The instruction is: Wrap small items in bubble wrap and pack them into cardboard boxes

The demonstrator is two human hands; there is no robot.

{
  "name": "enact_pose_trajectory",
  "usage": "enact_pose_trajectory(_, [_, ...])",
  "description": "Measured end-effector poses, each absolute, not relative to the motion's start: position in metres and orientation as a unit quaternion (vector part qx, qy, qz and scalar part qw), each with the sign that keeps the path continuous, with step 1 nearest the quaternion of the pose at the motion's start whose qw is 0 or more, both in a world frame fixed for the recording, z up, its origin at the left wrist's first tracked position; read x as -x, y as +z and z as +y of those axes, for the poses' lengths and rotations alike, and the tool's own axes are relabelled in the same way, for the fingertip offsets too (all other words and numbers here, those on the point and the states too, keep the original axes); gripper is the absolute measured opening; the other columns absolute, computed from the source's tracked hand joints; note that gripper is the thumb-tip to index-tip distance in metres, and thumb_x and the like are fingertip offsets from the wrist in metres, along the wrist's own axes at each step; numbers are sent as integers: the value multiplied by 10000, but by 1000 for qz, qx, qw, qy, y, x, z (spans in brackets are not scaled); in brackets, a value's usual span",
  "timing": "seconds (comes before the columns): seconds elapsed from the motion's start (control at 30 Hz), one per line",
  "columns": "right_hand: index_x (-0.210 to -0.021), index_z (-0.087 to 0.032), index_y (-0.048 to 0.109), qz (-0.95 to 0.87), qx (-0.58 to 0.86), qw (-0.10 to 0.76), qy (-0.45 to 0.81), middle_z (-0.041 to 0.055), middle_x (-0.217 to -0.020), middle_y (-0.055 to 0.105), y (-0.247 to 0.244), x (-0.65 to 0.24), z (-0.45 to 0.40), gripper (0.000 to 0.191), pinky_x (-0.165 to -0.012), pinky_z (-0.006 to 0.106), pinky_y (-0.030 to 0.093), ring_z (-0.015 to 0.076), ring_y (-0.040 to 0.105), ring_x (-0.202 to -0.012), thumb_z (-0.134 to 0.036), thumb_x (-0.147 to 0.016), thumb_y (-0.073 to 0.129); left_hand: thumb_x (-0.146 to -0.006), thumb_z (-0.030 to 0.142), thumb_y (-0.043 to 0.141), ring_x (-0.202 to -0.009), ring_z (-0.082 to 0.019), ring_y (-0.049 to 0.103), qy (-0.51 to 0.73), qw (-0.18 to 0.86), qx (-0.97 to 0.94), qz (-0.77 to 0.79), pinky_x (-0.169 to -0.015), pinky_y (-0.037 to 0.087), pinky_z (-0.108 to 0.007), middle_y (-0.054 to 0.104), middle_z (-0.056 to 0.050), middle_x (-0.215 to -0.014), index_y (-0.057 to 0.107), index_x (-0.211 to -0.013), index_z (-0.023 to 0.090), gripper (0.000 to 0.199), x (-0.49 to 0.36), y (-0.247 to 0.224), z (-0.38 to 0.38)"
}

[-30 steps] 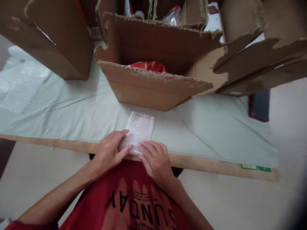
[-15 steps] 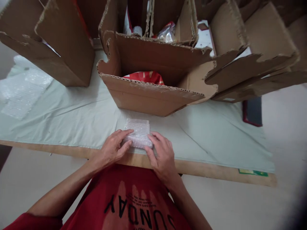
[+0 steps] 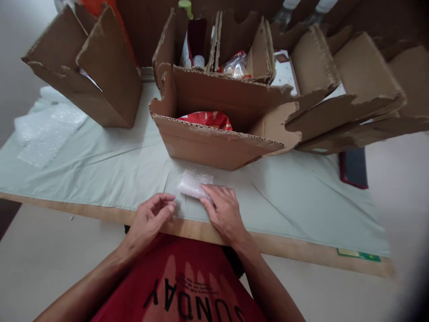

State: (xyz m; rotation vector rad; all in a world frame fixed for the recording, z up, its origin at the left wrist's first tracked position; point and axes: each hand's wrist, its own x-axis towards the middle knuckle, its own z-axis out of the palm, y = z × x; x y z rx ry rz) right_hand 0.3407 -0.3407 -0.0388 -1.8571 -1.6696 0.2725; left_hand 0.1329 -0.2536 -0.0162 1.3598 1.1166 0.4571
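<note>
A small folded packet of bubble wrap (image 3: 193,183) is tilted, its near side raised off the green cloth. My right hand (image 3: 224,212) grips its right end, thumb on the near side and fingers over the top. Just left of the packet and apart from it is my left hand (image 3: 152,217), fingers curled and thumb close to the fingertips in a pinch. Whatever is between those fingertips, if anything, is too small to make out. Beyond the packet stands an open cardboard box (image 3: 214,145) with a red printed packet (image 3: 209,120) inside.
More cut cardboard bins stand behind and to the right, and another cardboard bin (image 3: 115,85) to the left. Loose bubble wrap (image 3: 50,129) lies at the far left. A dark flat object (image 3: 354,167) is at the right. The table's wooden edge (image 3: 110,214) runs along the front.
My left hand has come off the bubble wrap packet and moved left, its fingers now curled. The packet has gone from lying flat to tilted in my right hand. The camera view has shifted.
</note>
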Motion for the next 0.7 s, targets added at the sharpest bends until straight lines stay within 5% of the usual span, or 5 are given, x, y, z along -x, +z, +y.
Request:
enact_pose_trajectory(0.17, [-1245,-225,660,-607,667,366,228,60,-1143,766,-19,-325,-352,254,-905,392,506,217,687,-999,-270,-1041,516,-756,502,815,-1036,-259,709,214,764,-448,411,-962,542,-410,752,-118,-1116,667,-1135,173,523,-146,-17,-264])
enact_pose_trajectory(0.33, [-1194,-255,681,-577,682,379,242,55,-1118,757,-18,-318,-373,236,-886,400,554,228,684,-1003,-262,-988,568,-687,454,867,-863,-191,649,216,788,-416,398,-829,517,-307,713,-34,-923,670,-1048,191,487,-151,-31,-267])
enact_pose_trajectory(0.5, [-1479,-238,518,-524,692,412,276,124,-1436,629,-24,-323,-387,654,-977,408,588,262,670,-1210,-223,-846,681,-702,354,812,-758,-158,573,157,797,-471,343,-711,469,-256,628,-2,-827,666,-1002,192,371,-151,-31,-267])
enact_pose_trajectory(0.7, [-1135,-238,721,-550,641,394,363,34,-1002,775,8,-343,-380,308,-774,293,621,190,735,-862,-157,-865,598,-757,360,773,-906,-201,614,164,728,-603,282,-770,510,-283,613,-70,-1113,699,-1015,200,313,-159,-23,-259])
